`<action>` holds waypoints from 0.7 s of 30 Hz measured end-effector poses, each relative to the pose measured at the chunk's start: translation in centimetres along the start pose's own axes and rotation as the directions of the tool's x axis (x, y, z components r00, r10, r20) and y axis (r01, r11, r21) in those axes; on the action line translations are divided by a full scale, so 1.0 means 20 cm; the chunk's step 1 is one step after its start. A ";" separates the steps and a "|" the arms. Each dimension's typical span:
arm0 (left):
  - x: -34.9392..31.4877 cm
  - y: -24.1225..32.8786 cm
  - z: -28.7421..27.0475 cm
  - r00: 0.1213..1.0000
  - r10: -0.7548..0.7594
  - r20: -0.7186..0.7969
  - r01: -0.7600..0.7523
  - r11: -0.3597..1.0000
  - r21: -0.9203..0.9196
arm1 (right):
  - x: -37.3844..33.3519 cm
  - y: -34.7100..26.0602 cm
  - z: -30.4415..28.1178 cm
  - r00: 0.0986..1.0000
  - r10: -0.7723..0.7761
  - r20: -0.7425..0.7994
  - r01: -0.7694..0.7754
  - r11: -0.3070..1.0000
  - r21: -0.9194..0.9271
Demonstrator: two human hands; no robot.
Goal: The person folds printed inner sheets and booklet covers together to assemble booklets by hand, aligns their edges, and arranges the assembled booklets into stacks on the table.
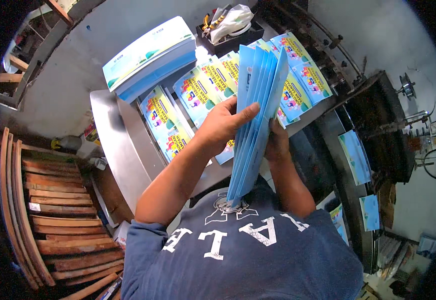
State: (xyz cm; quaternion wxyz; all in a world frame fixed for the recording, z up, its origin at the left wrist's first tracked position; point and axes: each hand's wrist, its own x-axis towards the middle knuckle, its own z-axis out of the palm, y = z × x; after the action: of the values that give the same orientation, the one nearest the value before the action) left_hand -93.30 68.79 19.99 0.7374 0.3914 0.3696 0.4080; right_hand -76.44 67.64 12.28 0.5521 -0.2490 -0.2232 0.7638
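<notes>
Both hands hold a small bundle of light-blue printed card sheets (260, 90) upright in front of my chest. Their upper ends fan slightly apart, and the lower ends come close to my shirt. My left hand (226, 120) grips the left side, its thumb lying across the sheets' edges. On the other side, my right hand (277, 142) is closed round the bundle, its fingers partly hidden behind it. Beneath and beyond lie colourful yellow-and-blue printed sheets (203, 90) in overlapping rows. A tall neat stack of similar sheets (148, 55) stands at the far left of the table.
The metal table (110, 125) has a rounded left edge. At its back sits a black box (235, 42) with pliers (218, 19) and a white plastic bag (234, 22). Wooden slats (73, 220) stand at left. Dark machinery (383, 130) and more printed sheets (355, 156) are at right.
</notes>
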 end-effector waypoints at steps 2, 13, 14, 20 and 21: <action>-0.02 0.00 0.01 1.000 -0.001 -0.005 0.001 1.000 0.006 | -0.02 0.00 0.01 1.000 0.014 -0.020 -0.014 1.000 -0.004; 0.06 0.05 0.01 0.999 -0.003 -0.039 0.004 1.000 0.020 | 0.08 -0.02 0.00 0.995 -0.086 -0.055 0.083 0.995 -0.062; 0.07 0.02 -0.04 0.998 -0.007 -0.059 0.014 0.992 0.122 | 0.07 -0.02 0.02 0.984 -0.011 -0.175 -0.010 0.993 -0.122; -0.18 0.05 -0.09 0.911 0.384 -0.153 -0.264 0.825 0.500 | 0.03 -0.03 0.08 0.998 -0.037 -0.047 0.006 0.842 -0.540; -0.21 0.06 -0.10 0.904 0.400 -0.149 -0.281 0.820 0.499 | 0.05 -0.01 0.09 0.999 -0.036 -0.029 0.013 0.816 -0.578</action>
State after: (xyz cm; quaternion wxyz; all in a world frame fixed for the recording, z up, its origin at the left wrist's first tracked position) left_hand -97.08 65.97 21.10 0.4838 0.5630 0.4689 0.4786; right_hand -77.73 68.60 13.58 0.4647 -0.4166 -0.4366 0.6480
